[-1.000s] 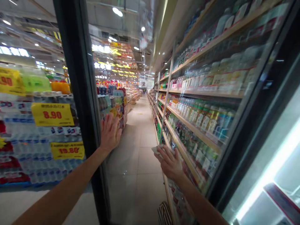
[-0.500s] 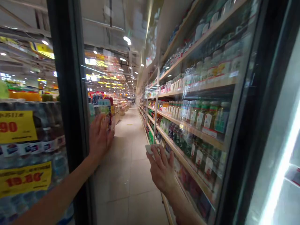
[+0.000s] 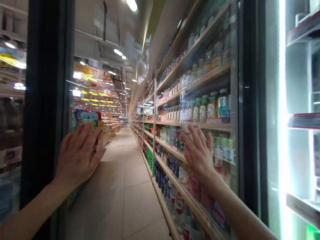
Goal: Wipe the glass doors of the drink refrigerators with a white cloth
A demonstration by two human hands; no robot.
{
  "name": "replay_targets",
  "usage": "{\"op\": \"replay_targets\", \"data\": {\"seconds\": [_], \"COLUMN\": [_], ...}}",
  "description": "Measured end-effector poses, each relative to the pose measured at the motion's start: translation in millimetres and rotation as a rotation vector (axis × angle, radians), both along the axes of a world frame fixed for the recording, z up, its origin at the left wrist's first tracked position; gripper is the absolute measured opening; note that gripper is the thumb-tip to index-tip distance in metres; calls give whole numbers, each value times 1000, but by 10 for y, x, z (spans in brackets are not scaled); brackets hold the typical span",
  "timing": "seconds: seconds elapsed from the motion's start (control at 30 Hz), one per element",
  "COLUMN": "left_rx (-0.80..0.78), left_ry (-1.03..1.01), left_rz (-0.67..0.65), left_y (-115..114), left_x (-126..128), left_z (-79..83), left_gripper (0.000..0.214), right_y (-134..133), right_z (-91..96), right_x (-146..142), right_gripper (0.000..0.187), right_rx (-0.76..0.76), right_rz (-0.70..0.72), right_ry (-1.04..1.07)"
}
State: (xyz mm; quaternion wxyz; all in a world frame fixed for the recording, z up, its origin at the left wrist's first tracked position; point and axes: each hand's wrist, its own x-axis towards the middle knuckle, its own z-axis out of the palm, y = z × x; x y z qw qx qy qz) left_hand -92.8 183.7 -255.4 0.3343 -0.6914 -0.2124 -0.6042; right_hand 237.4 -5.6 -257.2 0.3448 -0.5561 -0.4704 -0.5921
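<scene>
In the head view a dark-framed glass door [image 3: 251, 110] stands in front of me, and an aisle and shelves show in its pane. My left hand [image 3: 78, 156] lies against the pane beside the door's left dark frame [image 3: 47, 86], fingers stretched out and holding nothing. Farther right, my right hand [image 3: 200, 155] presses a thin white cloth [image 3: 185, 128] to the glass. Most of the cloth is hidden under the fingers.
Shelves of bottles [image 3: 205, 108] run along the right within the pane. A tiled aisle floor [image 3: 130, 186] stretches away in the middle. Bright cooler shelves [image 3: 303, 120] stand at the far right, and blurred bottles [image 3: 11, 146] at the far left.
My right hand has gone up and to the right with the cloth. My left hand sits lower and farther left in view, its fingers more spread. The whole view has shifted.
</scene>
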Motion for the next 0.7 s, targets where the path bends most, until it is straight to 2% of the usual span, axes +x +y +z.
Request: {"op": "replay_targets", "data": {"seconds": [0.03, 0.1, 0.13, 0.17, 0.23, 0.33, 0.37, 0.4, 0.5, 0.57, 0.6, 0.7], "left_rx": [22, 58, 71, 81, 93, 99, 91, 86, 89, 91, 88, 77], "left_ry": [4, 27, 35, 38, 46, 82, 105, 128, 159, 147, 143, 149], "left_rz": [0, 6, 8, 6, -22, -72, -64, -45, 17, 28, 30, 26], "left_y": [-21, -60, -78, -95, -133, -199, -221, -240, -290, -328, -351, -431], "left_x": [-5, -25, -38, -53, -90, -173, -209, -247, -356, -407, -424, -450], "left_z": [-6, -22, -27, -29, -26, -39, -57, -84, -194, -255, -274, -281], "left_gripper": [58, 58, 58, 57, 55, 52, 52, 53, 57, 57, 57, 56], "right_y": [-15, -40, -22, 28, 209, 505, 556, 571, 477, 439, 458, 602], "right_z": [-45, -91, -107, -130, -215, -360, -368, -348, -202, -171, -200, -388], "right_x": [50, 128, 97, -8, -415, -1075, -1184, -1223, -1141, -1204, -1315, -1795], "right_gripper": [47, 49, 50, 50, 48, 47, 45, 44, 46, 48, 48, 48], "right_rx": [35, 277, 382, 421, 296, -47, -84, -46, 224, 308, 272, -58], "right_rz": [-2, -31, -27, -24, -8, 97, 102, 86, 2, -23, -14, 95], "right_ry": [40, 309, 432, 476, 291, -158, -175, -105, 335, 488, 445, -57]}}
